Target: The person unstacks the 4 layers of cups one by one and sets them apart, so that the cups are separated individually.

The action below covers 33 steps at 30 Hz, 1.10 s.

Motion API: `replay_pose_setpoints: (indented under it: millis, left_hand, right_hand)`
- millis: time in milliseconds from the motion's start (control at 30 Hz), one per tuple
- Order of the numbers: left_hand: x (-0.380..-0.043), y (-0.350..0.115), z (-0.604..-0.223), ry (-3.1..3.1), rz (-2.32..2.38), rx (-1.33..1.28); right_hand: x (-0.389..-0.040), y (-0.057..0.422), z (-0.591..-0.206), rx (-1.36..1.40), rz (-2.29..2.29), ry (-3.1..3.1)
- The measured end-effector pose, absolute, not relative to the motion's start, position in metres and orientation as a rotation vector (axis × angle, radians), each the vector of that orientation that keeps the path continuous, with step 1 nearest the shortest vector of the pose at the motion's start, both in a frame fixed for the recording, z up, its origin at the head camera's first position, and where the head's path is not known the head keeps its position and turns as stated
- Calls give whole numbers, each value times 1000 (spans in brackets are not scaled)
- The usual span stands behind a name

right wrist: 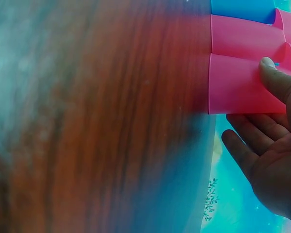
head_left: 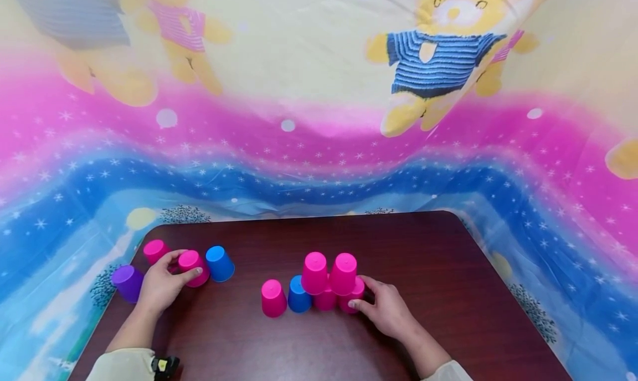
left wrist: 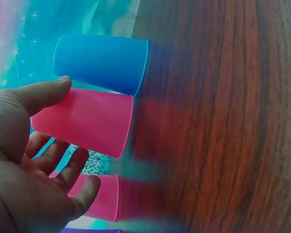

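Note:
At the table's left side my left hand (head_left: 161,284) holds an upside-down pink cup (head_left: 193,271) between thumb and fingers. Right beside that cup is a blue cup (head_left: 220,263); another pink cup (head_left: 155,251) and a purple cup (head_left: 127,283) stand on its other side. My right hand (head_left: 386,309) grips the rightmost pink cup (right wrist: 242,85) of a row, its thumb on the near side. That row also has a pink cup (head_left: 325,300), a blue cup (head_left: 299,294) and a left-end pink cup (head_left: 273,299). Two pink cups (head_left: 315,273) sit on top at the right.
Dark wooden table (head_left: 249,342) with rounded far corners carries all the cups. A printed cloth (head_left: 319,126) with bears and stars hangs around its far and side edges. A small black device (head_left: 165,366) is worn at the left wrist.

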<state>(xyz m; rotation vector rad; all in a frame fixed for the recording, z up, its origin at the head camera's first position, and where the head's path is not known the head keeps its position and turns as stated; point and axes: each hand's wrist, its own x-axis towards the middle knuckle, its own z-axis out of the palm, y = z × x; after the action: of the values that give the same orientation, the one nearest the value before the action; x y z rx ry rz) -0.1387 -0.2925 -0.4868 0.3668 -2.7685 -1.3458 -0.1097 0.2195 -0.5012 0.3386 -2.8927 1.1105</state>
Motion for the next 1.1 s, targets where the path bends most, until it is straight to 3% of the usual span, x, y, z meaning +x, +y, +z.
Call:
replay_pose_setpoints:
  millis: [1100]
  left_hand:
    - [-141,-296,-488,-2780,-1350,382]
  right_hand:
    - [-110,220,-501,335,1105,-2902]
